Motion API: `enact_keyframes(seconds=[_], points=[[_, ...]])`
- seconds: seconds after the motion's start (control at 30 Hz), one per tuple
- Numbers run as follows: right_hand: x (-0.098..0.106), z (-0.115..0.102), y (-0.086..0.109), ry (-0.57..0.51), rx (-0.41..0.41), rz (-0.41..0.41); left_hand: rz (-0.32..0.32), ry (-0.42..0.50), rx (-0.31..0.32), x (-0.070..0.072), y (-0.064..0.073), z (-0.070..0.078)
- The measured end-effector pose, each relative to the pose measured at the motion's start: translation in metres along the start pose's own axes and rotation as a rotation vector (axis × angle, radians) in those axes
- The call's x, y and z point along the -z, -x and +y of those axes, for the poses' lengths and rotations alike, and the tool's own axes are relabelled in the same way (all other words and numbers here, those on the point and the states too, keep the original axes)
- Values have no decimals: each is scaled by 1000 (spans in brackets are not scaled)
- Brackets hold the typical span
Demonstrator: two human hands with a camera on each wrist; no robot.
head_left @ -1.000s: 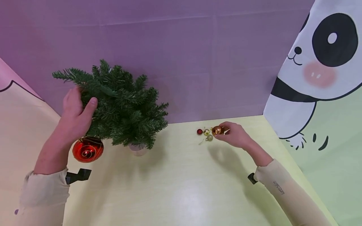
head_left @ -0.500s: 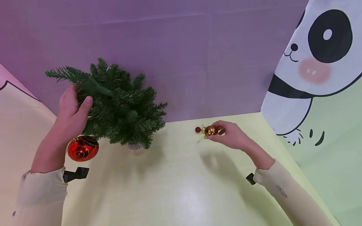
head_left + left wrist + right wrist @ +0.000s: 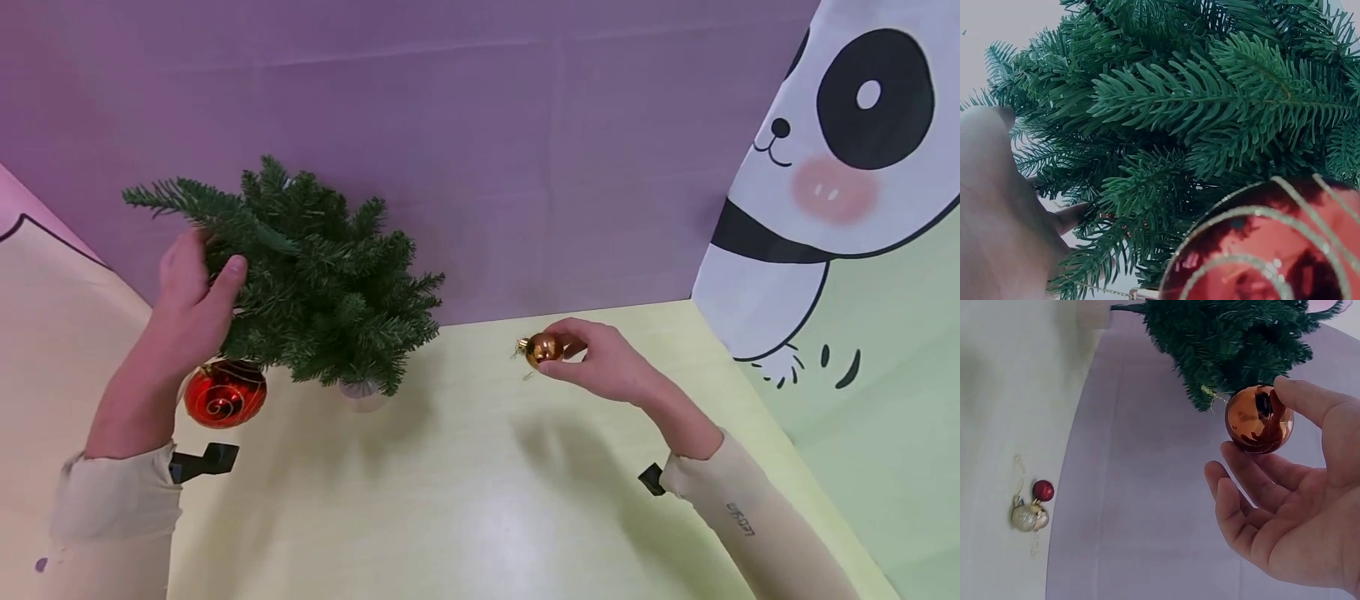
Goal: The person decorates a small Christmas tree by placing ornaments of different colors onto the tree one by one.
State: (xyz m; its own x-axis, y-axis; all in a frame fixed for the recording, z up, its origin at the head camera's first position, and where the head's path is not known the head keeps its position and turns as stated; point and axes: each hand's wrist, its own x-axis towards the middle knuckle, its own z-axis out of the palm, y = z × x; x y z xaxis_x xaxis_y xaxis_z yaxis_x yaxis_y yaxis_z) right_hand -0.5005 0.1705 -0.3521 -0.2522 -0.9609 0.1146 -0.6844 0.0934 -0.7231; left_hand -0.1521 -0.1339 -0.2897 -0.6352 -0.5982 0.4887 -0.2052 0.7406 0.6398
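A small artificial Christmas tree stands at the left in the head view. My left hand grips its left side, thumb outside and fingers partly hidden among the branches. Below that hand hangs a large red bauble with gold swirls, also filling the lower right of the left wrist view. My right hand pinches a shiny copper bauble between thumb and fingertips, above the table. Its gold cap and loop face the tree.
On the table lie a small dark red bauble and pale gold baubles, hidden behind the copper one in the head view. A purple backdrop rises behind. A panda-printed panel borders the right.
My right hand has moved left with the copper bauble, covering the small baubles in the head view. The left hand keeps its place on the tree; the head view shifted slightly.
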Motion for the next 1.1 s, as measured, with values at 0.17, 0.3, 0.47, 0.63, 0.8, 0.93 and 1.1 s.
enact_keyframes(seconds=[0.17,0.3,0.47,0.63,0.8,0.93,1.1], points=[[0,-6,-4,-34,10,20,-1,-6,10,-1,-1,1],[-2,-17,-6,-78,2,28,-17,-7,23,0,0,2],[-3,-30,-9,-106,19,19,-27,0,24,1,1,3],[-5,-39,-10,-153,49,15,-40,5,25,3,-1,5],[-10,-45,-10,-181,59,19,-48,31,9,5,-3,6],[-14,-51,-11,-185,62,19,-70,51,34,7,-2,8],[-19,-57,-9,-202,69,16,-91,52,61,7,-1,8]])
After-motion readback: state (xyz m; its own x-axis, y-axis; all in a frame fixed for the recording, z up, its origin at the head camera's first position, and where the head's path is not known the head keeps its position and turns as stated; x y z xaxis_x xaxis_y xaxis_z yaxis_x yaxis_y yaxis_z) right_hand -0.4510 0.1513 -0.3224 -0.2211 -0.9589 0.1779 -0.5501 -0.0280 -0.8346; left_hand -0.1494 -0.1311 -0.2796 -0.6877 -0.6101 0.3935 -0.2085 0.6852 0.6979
